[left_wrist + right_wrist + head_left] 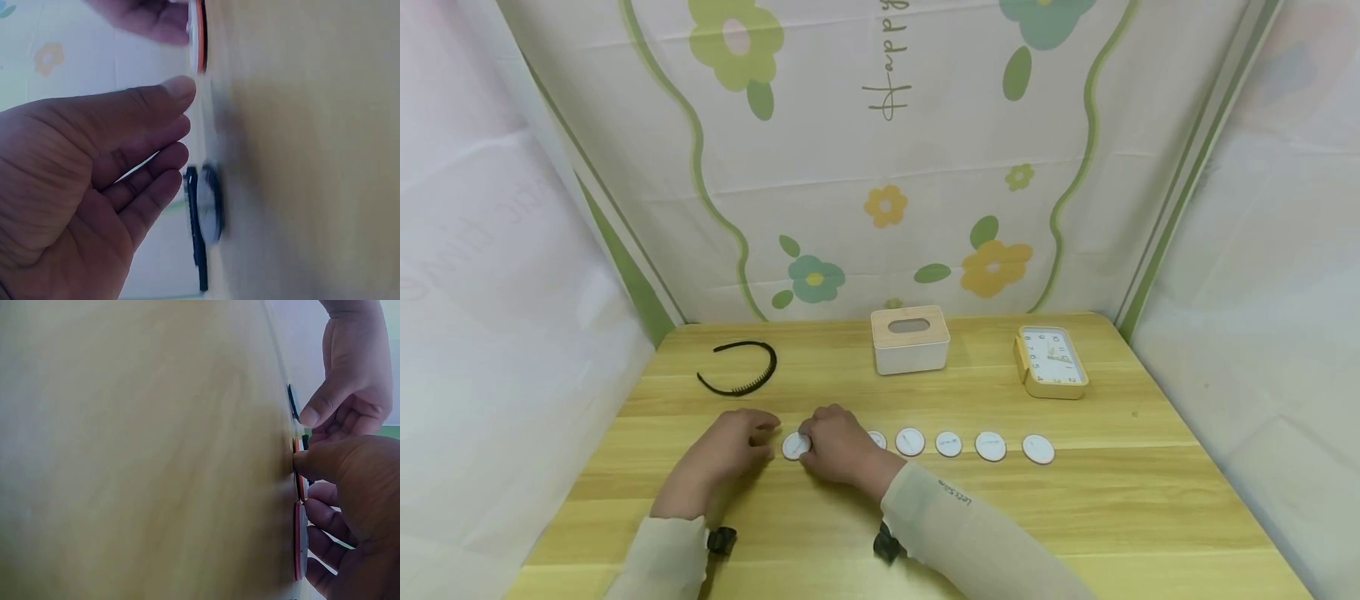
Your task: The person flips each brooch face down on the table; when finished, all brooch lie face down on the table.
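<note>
My right hand [838, 446] pinches the near-left white round disc [793, 447] at its right edge, thumb in front and fingers behind. The right wrist view shows the orange rim of this disc [299, 478] beside the thumb, with a red-rimmed disc [301, 540] under the other fingers. My left hand [730, 454] hovers just left of the pinched disc, fingers loosely bent and holding nothing. In the left wrist view, a dark-rimmed disc [210, 203] lies beyond the left fingertips; the left hand hides it in the head view.
Several white discs continue the row rightward, ending at one disc [1038, 449]. Behind lie a black toothed headband [760, 379] at left, a tissue box [911, 358] with a wooden lid in the middle, and a yellow clock [1051, 358] at right. Printed cloth [820, 167] hangs around the table.
</note>
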`<action>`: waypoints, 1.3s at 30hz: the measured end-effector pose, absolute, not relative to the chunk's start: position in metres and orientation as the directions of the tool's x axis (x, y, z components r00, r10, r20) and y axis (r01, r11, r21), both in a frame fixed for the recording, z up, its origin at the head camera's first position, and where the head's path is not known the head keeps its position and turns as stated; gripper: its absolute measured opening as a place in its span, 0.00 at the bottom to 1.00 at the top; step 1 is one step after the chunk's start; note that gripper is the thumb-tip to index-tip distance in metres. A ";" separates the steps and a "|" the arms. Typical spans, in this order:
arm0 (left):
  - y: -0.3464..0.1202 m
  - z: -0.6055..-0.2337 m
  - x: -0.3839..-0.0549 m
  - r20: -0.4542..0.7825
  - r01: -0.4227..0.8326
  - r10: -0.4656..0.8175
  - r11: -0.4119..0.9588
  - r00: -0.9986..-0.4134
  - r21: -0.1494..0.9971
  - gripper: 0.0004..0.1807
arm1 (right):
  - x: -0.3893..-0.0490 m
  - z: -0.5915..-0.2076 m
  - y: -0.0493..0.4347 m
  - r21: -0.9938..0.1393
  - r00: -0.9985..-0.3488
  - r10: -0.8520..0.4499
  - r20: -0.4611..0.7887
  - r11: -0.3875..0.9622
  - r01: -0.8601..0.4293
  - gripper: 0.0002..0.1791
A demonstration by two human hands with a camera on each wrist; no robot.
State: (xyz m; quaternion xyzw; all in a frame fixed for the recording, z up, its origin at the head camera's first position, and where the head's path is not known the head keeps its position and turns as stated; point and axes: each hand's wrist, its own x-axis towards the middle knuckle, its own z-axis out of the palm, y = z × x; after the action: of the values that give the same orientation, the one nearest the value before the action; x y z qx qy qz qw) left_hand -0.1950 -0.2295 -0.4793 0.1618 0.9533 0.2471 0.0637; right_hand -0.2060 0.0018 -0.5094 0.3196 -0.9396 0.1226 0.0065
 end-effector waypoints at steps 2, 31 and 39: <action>-0.238 -0.478 -0.195 -0.037 0.277 0.335 0.831 -0.941 0.483 0.23 | -0.206 -0.508 0.002 -0.232 -0.799 -0.596 0.079 0.768 -0.597 0.17; -0.277 -0.477 -0.184 -0.053 0.251 0.319 0.828 -0.946 0.501 0.19 | -0.204 -0.507 0.002 -0.254 -0.806 -0.587 0.071 0.771 -0.584 0.18; -0.270 -0.481 -0.184 -0.047 0.273 0.339 0.824 -0.940 0.496 0.17 | -0.203 -0.504 0.000 -0.263 -0.807 -0.587 0.071 0.769 -0.582 0.18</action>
State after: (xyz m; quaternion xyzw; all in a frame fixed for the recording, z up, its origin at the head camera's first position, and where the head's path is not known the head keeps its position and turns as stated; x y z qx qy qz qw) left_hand -0.1843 -0.2703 -0.4808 0.1605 0.9527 0.2493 0.0665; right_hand -0.2027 0.0004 -0.5039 0.3108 -0.9405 0.1373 -0.0078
